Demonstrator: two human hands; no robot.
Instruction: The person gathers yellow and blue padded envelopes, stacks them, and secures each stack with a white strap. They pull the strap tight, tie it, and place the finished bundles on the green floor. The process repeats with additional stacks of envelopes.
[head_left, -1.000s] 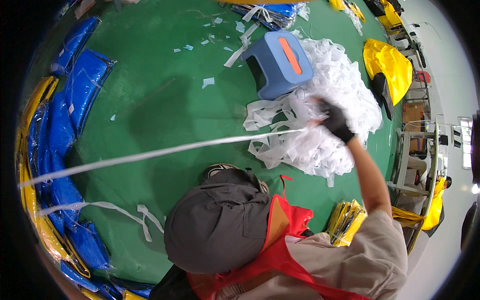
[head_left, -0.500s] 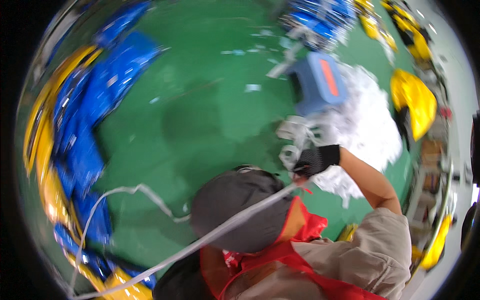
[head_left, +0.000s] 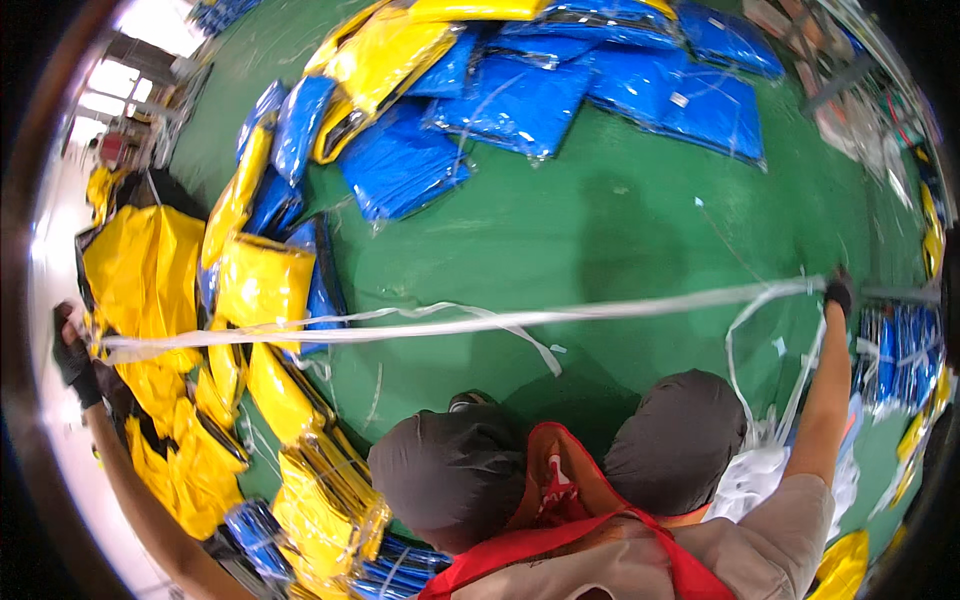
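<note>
- Arms spread wide, a person holds a white strip (head_left: 620,307) nearly straight above a green floor (head_left: 520,230); even tension from both sides, without twists, would serve this hold best.
- The left hand (head_left: 70,350) appears closed on the strip beside yellow sheeting (head_left: 150,270), though distortion at the rim obscures its fingers; the right hand (head_left: 840,288) grips it opposite.
- Thin, ribbon-like and slightly blurred, the strip spans the view, loose lengths hanging below the right hand towards a white pile (head_left: 752,480).

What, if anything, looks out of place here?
The blue packs lie askew and overlapping on the floor ahead instead of neatly stacked, and small pale scraps near the white strip look like litter.
</note>
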